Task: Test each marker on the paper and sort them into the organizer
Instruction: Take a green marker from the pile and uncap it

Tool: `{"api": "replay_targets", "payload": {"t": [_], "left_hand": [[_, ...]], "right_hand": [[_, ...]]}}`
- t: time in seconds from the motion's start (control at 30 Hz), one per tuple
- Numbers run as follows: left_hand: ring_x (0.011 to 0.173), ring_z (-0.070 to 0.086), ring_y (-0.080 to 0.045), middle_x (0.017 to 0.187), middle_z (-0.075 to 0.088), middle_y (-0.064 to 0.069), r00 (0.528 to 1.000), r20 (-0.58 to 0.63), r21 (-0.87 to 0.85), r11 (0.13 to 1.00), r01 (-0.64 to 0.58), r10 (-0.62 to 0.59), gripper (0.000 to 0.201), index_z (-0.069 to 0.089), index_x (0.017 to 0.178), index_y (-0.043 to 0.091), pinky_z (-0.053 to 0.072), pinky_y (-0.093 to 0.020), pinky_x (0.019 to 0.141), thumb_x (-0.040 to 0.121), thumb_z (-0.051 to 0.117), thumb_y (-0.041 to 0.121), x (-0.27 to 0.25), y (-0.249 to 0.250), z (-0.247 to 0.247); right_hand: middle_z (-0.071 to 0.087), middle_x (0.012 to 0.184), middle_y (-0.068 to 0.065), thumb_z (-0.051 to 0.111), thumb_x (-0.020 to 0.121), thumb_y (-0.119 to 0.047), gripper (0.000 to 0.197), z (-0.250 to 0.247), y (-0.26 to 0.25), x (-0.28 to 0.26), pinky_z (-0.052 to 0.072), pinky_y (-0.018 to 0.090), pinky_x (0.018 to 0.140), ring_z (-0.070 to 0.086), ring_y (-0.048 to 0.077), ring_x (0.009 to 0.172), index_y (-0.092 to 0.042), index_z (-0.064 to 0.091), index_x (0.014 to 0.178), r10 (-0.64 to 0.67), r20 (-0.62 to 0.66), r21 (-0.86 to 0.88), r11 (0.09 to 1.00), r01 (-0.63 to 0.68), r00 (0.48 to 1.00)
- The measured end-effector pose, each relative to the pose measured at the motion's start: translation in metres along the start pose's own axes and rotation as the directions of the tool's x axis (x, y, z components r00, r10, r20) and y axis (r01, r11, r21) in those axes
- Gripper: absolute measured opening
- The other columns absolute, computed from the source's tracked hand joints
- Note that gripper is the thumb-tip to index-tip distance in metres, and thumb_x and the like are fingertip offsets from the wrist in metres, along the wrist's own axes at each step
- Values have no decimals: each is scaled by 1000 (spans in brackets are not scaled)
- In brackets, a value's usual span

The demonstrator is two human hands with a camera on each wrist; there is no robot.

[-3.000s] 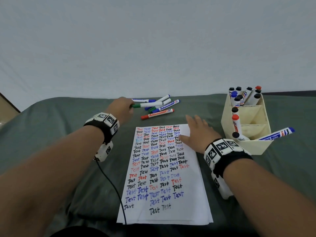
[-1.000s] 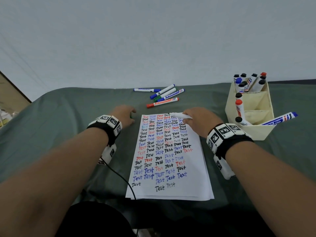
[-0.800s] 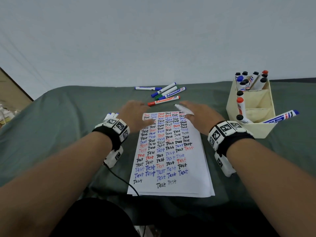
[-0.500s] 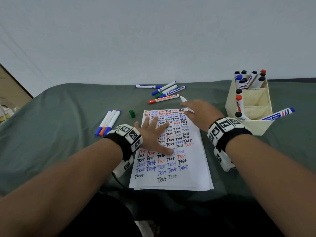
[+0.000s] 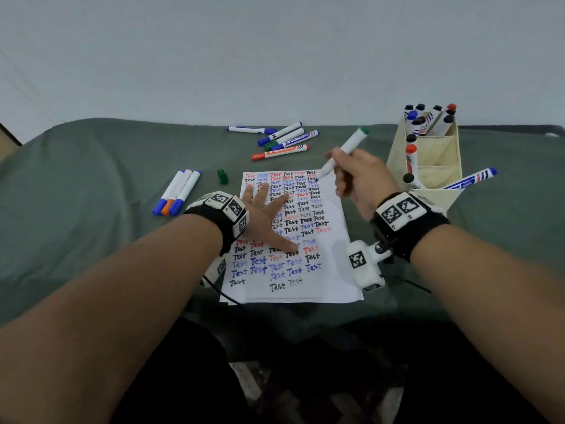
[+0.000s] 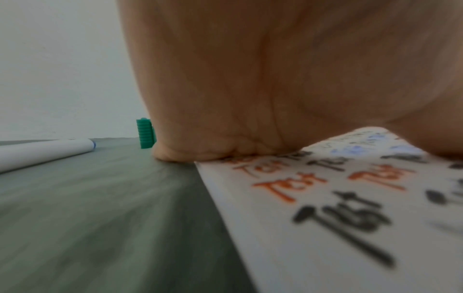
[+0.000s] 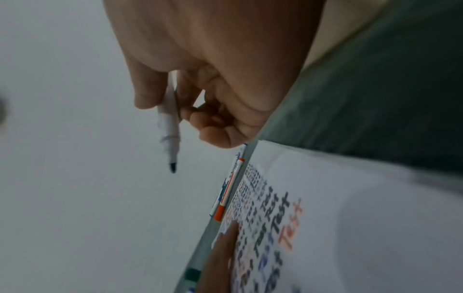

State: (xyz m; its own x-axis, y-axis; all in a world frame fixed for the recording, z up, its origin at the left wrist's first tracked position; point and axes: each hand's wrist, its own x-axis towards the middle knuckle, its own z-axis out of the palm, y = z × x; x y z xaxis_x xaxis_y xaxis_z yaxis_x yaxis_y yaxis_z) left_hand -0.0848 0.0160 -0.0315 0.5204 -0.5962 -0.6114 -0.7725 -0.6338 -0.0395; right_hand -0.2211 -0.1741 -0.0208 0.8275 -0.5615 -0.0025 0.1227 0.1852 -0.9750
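Left hand (image 5: 263,215) lies flat, fingers spread, pinning the white paper sheet (image 5: 333,270) covered in "Test" words. Right hand (image 5: 360,175) pinches the uncapped white green-ended marker (image 5: 342,154), tip just above the sheet's top right. Step: testing; next, write. Cream cardboard organizer (image 5: 443,197), far right, holds capped markers.

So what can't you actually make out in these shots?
- Marker tip touching paper? Head: too small; right wrist: blurred.
- Left hand fingers: left wrist view shows only the palm.
- Organizer marker labels: too small.
- Top rows of writing: blurred.
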Motion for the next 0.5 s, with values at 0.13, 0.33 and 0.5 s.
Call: {"api": "replay_targets", "payload": {"t": [0.13,0.33,0.5], "left_hand": [[147,-33,-32,158,-40,6,1000,3,-8,1000,2,-2,145,-29,142,58,-6,-70,116,27,42,111,-5,2,-1],[147,-32,-31,158,-40,7,1000,-4,-15,1000,6,-6,144,-29,142,59,-8,-68,114,28,43,111,-8,3,-1],[147,-32,-32,158,-39,6,1000,-13,-23,1000,0,0,144,-28,142,59,-8,-68,114,28,43,111,-7,3,0]], "right_hand": [[59,71,1,69,96,-26,17,-4,15,-19,49,22,54,52,11,57,-11,69,90,162,-32,349,927,-141,986],[63,70,8,69,88,6,17,-10,36,-38,51,21,52,56,14,55,-9,61,84,125,-75,236,966,-104,989],[54,54,4,77,67,2,32,-14,36,-43,41,26,47,48,19,48,-22,58,54,53,-42,20,998,-52,998]]}}
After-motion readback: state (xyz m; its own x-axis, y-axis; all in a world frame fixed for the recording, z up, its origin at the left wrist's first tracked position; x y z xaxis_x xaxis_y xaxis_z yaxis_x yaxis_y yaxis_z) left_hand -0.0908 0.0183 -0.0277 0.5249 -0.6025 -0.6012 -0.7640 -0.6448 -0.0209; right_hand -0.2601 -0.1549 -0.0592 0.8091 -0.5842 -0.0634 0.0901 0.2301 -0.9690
